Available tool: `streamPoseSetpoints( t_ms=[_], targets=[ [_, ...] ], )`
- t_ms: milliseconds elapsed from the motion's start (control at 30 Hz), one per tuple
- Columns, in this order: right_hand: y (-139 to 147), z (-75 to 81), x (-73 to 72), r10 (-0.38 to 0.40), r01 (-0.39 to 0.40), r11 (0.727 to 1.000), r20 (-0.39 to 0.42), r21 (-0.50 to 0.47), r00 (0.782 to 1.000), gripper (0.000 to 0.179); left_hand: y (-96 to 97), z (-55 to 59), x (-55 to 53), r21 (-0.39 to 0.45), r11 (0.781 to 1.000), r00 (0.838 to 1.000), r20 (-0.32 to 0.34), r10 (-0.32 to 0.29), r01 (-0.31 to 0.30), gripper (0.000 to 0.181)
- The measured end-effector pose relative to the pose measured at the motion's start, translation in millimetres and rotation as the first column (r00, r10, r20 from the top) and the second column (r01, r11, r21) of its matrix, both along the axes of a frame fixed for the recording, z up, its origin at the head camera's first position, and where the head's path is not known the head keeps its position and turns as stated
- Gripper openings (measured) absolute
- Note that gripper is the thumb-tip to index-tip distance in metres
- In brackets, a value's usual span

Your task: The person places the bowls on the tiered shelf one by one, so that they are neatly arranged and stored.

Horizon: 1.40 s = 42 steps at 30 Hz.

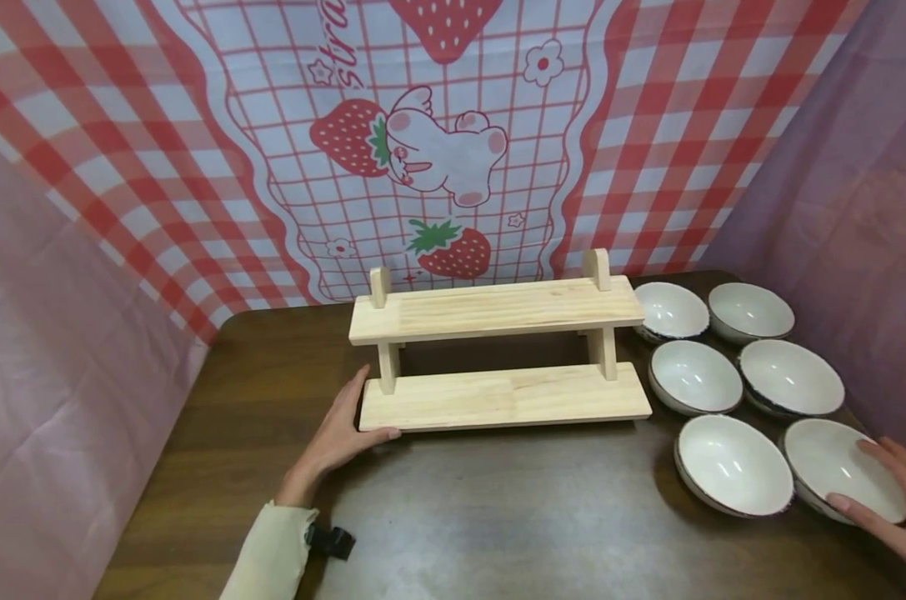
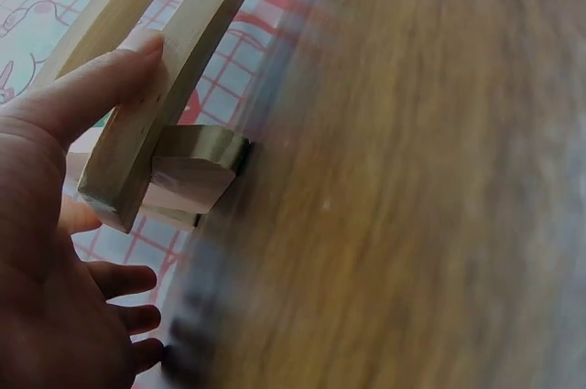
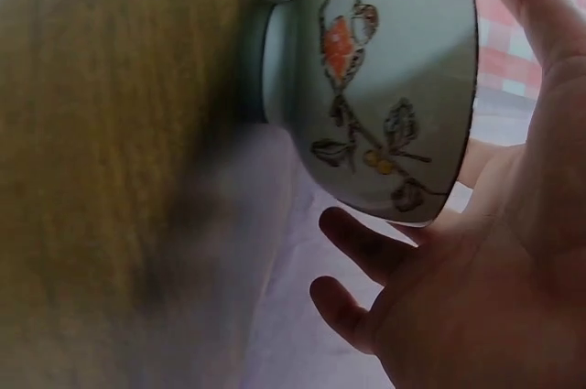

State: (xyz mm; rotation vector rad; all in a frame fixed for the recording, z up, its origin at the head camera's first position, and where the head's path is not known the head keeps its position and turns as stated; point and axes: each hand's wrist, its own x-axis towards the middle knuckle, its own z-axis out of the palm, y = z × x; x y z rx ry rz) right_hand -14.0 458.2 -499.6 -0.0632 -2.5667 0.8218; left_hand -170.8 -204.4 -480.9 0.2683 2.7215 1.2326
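A two-tier wooden display rack [image 1: 505, 398] stands on the table. At its left end, my left hand [image 1: 340, 429] holds the lower board, with the thumb on the front edge and the index finger at the back corner. In the left wrist view, the other fingers [image 2: 137, 318] extend free of the wood. My right hand [image 1: 898, 492] is at the nearest right-hand bowl [image 1: 835, 462], thumb and fingers spread over its rim. The right wrist view shows this bowl's painted flowers and leaves [image 3: 385, 87]; the thumb stands off the rim there, and the index finger is partly hidden behind the bowl.
Several other white bowls stand in two columns right of the rack, including a near one [image 1: 733, 467], a middle one [image 1: 695, 377] and a far one [image 1: 750, 312]. A strawberry-print cloth [image 1: 453, 150] hangs behind the brown table [image 1: 453, 517]. Pink cloth [image 1: 40, 350] hangs at the sides.
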Motion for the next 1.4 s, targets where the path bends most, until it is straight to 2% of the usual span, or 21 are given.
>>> streamPoseSetpoints(
  t_ms=[100,233,500,667,800,967,1200,1400],
  targets=[
    [1,-1.9,1.6,-0.028,0.026,0.999,0.052,0.045,0.998,0.078,-0.6,-2.8,-0.2,0.016,1.000,1.000,0.000,0.003,-0.003,0.114],
    [-1,-2.7,2.4,-0.054,0.048,0.995,0.070,0.085,0.996,0.084,-1.7,-7.0,1.2,0.038,0.999,1.000,-0.001,0.013,-0.013,0.113],
    [-4,-5.1,0.6,-0.036,0.038,0.998,-0.038,0.053,0.999,0.097,-0.7,-12.6,5.9,0.044,0.998,0.999,-0.017,0.034,-0.033,0.112],
    [-4,-6.9,1.8,-0.049,0.050,0.998,-0.022,0.043,0.999,0.103,0.5,-12.5,6.3,0.052,0.998,0.998,-0.043,0.041,-0.039,0.111],
    [-4,-7.3,4.1,-0.112,0.110,0.993,0.038,0.052,0.993,0.102,0.6,-14.6,5.8,0.061,0.997,0.998,-0.054,0.044,-0.040,0.110],
    [-7,-7.0,7.7,-0.164,0.165,0.986,0.099,-0.006,0.981,0.097,1.0,-18.4,5.4,0.086,0.995,0.996,-0.070,0.046,-0.040,0.109],
    [-9,-6.1,5.3,-0.222,0.223,0.975,0.084,-0.005,0.971,0.095,1.1,-20.9,7.9,0.119,0.991,0.996,-0.070,0.062,-0.053,0.106],
    [-9,-10.6,4.6,-0.210,0.212,0.976,0.034,-0.045,0.977,0.095,-0.2,-19.5,8.7,0.130,0.990,0.993,-0.100,0.061,-0.048,0.101]
  ],
)
